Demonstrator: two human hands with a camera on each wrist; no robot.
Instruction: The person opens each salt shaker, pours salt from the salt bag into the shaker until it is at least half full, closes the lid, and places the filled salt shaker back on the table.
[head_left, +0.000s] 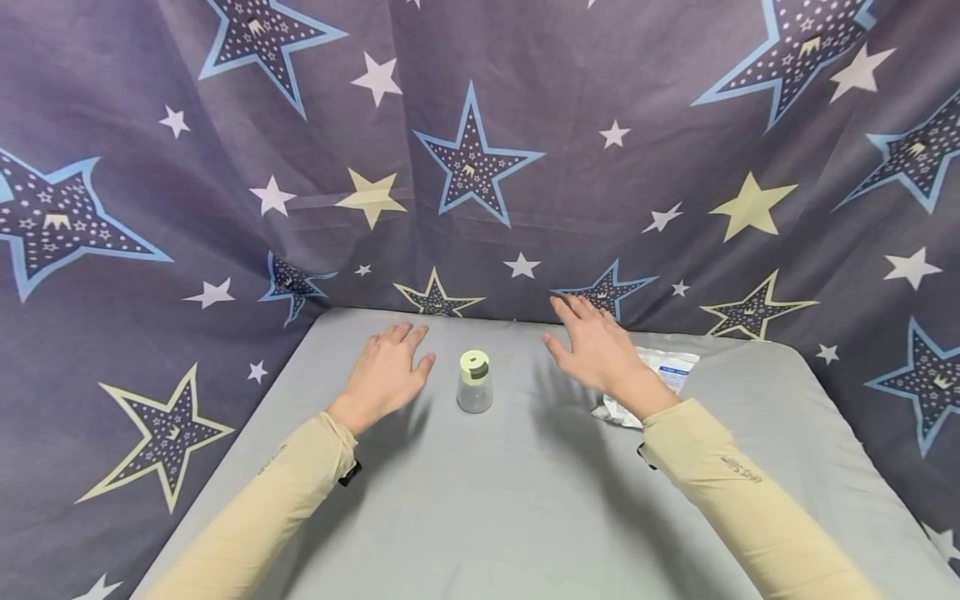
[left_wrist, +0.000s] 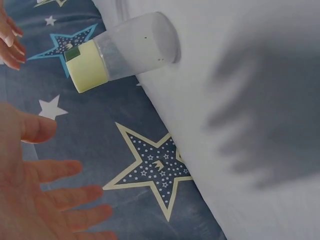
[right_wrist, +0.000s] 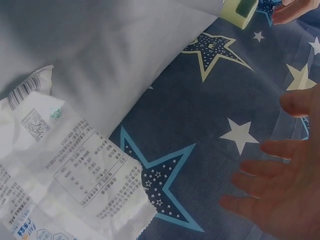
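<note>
A small clear shaker bottle (head_left: 475, 387) with a pale green lid stands upright on the grey-covered table between the two hands. Through its see-through wall (left_wrist: 140, 42) no contents show in the left wrist view. My left hand (head_left: 387, 371) hovers to the left of the bottle, fingers spread and holding nothing. On the other side my right hand (head_left: 596, 348) is raised over the table, also spread and bare. Beneath and beyond the right wrist sits a crumpled white packet (head_left: 670, 367), partly hidden by the forearm; its printed back (right_wrist: 90, 170) shows in the right wrist view.
The grey table cover (head_left: 480, 508) runs back to a dark star-patterned curtain (head_left: 525, 200), which hangs behind and along both sides. Both hands cast shadows on the cover.
</note>
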